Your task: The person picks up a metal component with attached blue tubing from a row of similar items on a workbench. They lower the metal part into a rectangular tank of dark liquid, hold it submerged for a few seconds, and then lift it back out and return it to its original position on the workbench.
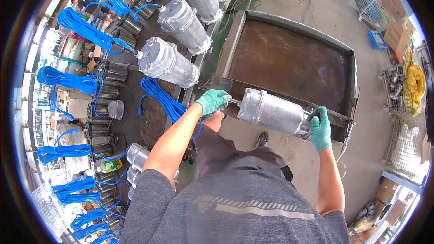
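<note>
I hold a silver cast-metal motor housing (pixel 271 112), roughly cylindrical, lying on its side in front of me at the near edge of the metal tank (pixel 289 91). My left hand (pixel 213 101), in a green glove, is closed around the thin shaft at the housing's left end. At its right end, my green-gloved right hand (pixel 320 129) grips a dark fitting, its fingers partly hidden. Below and left of my left hand lies a coil of blue cable (pixel 163 100). Whether that cable joins the housing I cannot tell.
Brown liquid (pixel 289 58) fills the tank. To the left, similar housings (pixel 168 62) stand in a row on a bench, with several blue cable coils (pixel 68 80) and dark steel cylinders (pixel 113 71) beyond. Wire cages (pixel 409 138) and cardboard boxes (pixel 392 4) line the right.
</note>
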Action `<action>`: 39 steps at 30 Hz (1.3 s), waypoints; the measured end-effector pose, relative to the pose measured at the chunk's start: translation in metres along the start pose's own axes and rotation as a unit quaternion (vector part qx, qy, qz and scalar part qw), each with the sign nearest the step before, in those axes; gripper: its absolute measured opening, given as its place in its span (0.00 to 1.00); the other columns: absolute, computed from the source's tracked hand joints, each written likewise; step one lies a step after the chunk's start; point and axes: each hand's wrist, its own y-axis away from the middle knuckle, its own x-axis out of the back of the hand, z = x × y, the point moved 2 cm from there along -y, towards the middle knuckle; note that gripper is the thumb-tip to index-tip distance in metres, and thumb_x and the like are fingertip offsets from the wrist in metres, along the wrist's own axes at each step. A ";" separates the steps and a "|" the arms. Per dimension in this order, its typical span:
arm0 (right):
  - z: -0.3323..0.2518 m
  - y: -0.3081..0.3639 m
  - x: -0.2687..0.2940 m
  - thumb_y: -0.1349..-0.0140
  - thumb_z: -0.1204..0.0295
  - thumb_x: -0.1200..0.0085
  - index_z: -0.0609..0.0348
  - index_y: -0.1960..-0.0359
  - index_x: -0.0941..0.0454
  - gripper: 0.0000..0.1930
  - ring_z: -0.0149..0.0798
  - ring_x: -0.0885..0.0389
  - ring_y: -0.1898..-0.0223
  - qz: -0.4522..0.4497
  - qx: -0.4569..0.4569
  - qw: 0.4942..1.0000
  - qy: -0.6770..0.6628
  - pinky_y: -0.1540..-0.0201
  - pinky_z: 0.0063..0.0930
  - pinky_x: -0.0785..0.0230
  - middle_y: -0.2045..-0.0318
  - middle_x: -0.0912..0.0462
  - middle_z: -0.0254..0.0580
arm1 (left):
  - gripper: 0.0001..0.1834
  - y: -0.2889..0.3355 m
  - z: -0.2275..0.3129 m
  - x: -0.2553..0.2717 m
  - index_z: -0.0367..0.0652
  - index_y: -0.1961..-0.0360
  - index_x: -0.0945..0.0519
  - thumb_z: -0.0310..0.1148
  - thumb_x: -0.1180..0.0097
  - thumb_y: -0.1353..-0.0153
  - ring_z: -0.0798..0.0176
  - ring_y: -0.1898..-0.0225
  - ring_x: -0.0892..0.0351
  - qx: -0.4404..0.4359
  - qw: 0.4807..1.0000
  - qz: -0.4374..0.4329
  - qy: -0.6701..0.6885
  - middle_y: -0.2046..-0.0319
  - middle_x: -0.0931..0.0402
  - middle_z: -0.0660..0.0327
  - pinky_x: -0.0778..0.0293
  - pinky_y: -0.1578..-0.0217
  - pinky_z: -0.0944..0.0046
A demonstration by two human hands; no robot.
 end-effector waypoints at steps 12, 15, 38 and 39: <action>0.005 -0.005 0.000 0.32 0.83 0.59 0.56 0.59 0.30 0.08 0.26 0.31 0.64 -0.039 -0.045 0.996 -0.061 0.54 0.22 0.30 0.65 0.29 0.29 | 0.20 -0.011 0.014 -0.005 0.41 0.71 0.17 0.47 0.39 0.29 0.65 0.82 0.23 0.128 0.989 0.019 -0.072 0.78 0.19 0.61 0.25 0.78 0.62; 0.002 -0.004 0.000 0.32 0.83 0.60 0.55 0.59 0.30 0.08 0.27 0.31 0.64 -0.036 -0.047 0.997 -0.055 0.54 0.22 0.30 0.66 0.28 0.30 | 0.26 0.018 0.006 -0.012 0.42 0.38 0.20 0.44 0.35 0.33 0.54 0.50 0.16 -0.194 0.931 0.157 -0.268 0.47 0.17 0.54 0.22 0.47 0.56; 0.003 -0.023 -0.004 0.31 0.77 0.60 0.58 0.58 0.29 0.07 0.31 0.25 0.68 0.031 -0.015 0.999 0.015 0.60 0.28 0.27 0.70 0.21 0.36 | 0.25 0.024 0.016 0.000 0.47 0.43 0.17 0.41 0.32 0.42 0.48 0.47 0.20 -0.284 0.834 0.046 -0.471 0.49 0.18 0.58 0.24 0.46 0.51; 0.005 -0.024 -0.004 0.31 0.77 0.60 0.58 0.58 0.29 0.07 0.31 0.25 0.68 0.027 -0.014 0.999 0.011 0.60 0.28 0.27 0.70 0.21 0.36 | 0.24 0.026 0.012 0.001 0.47 0.44 0.17 0.41 0.32 0.42 0.48 0.48 0.20 -0.296 0.839 0.058 -0.452 0.49 0.18 0.57 0.24 0.46 0.52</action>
